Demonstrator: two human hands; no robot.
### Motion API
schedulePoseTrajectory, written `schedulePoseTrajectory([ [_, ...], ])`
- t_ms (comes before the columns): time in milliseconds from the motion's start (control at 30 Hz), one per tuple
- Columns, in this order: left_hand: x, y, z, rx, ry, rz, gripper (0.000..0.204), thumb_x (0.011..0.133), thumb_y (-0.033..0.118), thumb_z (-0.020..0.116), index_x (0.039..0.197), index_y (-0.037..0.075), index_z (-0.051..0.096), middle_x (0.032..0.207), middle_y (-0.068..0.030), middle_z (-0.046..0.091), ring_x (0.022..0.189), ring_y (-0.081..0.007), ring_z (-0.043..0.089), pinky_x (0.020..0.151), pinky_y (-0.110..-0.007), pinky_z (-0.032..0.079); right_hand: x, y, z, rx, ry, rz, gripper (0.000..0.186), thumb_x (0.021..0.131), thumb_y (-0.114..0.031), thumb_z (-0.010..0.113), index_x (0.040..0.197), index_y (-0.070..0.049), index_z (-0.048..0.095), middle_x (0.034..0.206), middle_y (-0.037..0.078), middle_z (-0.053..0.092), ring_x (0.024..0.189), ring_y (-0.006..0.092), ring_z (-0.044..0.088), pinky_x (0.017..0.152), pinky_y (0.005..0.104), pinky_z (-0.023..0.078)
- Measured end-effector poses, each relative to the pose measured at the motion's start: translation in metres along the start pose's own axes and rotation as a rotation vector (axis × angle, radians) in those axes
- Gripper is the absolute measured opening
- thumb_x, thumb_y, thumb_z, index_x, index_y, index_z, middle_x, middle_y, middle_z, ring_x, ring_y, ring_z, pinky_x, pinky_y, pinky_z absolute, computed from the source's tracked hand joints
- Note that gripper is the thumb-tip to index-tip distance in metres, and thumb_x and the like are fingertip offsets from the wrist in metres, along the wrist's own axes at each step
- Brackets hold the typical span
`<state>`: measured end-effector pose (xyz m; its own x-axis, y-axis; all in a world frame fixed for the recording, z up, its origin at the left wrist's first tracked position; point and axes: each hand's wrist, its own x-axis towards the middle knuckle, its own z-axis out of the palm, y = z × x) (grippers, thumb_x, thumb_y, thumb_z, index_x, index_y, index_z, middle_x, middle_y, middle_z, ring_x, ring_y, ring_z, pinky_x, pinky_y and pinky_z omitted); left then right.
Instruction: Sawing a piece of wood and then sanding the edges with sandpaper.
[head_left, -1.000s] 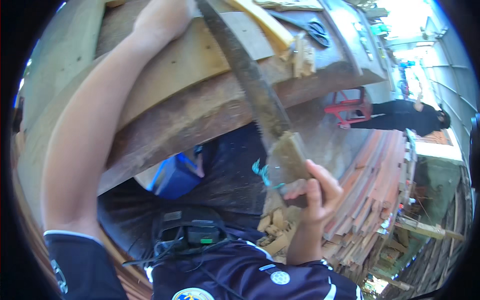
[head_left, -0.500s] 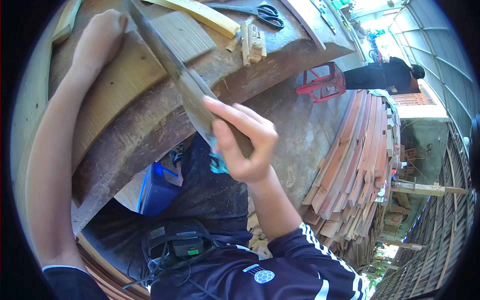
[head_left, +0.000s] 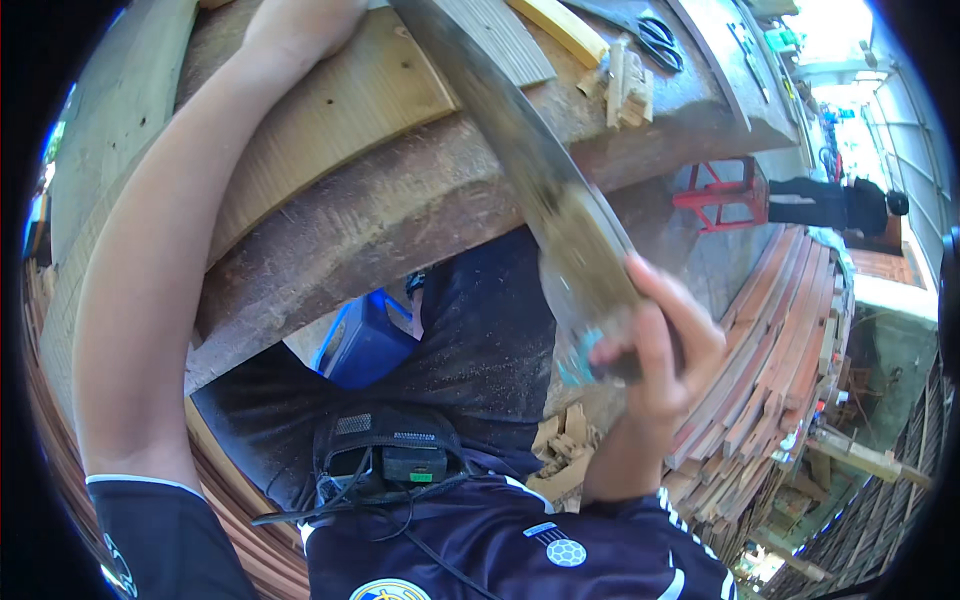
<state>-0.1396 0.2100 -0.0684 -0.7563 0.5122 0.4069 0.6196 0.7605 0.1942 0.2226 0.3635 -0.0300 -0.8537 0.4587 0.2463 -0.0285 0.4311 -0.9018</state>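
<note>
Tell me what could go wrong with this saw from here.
The left hand is close to the saw at the picture's top edge, so a jumping blade might nick its fingers. The board seems steadied by that hand, with no clamp visible, and could shift. The small wood blocks near the bench's edge might be knocked off.

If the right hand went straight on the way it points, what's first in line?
Beyond the long grey-bladed saw it holds, the right hand would probably meet the front edge of the thick brown wooden workbench first; depth is unclear, so it might pass above.
</note>
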Motion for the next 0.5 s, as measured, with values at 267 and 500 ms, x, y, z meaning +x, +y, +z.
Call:
schedulePoseTrajectory([
  [267, 0.001, -0.017, 0.009, 0.343, -0.021, 0.266, 0.023, 0.084, 0.012, 0.057, 0.071, 0.000, 0.072, 0.080, -0.0259, 0.070, 0.075, -0.0415, 0.071, 0.072, -0.048, 0.058, 0.034, 0.007, 0.042, -0.061, 0.022, -0.109, 0.031, 0.087, 0.001, 0.064, 0.115, 0.004, 0.075, 0.072, 0.006, 0.065, 0.060, 0.0116, 0.056, 0.054, 0.0247, 0.039],
  [500, 0.011, -0.001, 0.015, 0.189, 0.006, 0.289, 0.036, 0.091, 0.018, 0.054, 0.068, -0.006, 0.068, 0.076, -0.0303, 0.066, 0.075, -0.0438, 0.069, 0.073, -0.052, 0.055, 0.032, 0.031, 0.050, -0.090, 0.081, -0.259, 0.032, 0.087, 0.003, 0.064, 0.117, 0.003, 0.075, 0.067, 0.009, 0.061, 0.055, 0.0120, 0.053, 0.052, 0.0256, 0.039],
])
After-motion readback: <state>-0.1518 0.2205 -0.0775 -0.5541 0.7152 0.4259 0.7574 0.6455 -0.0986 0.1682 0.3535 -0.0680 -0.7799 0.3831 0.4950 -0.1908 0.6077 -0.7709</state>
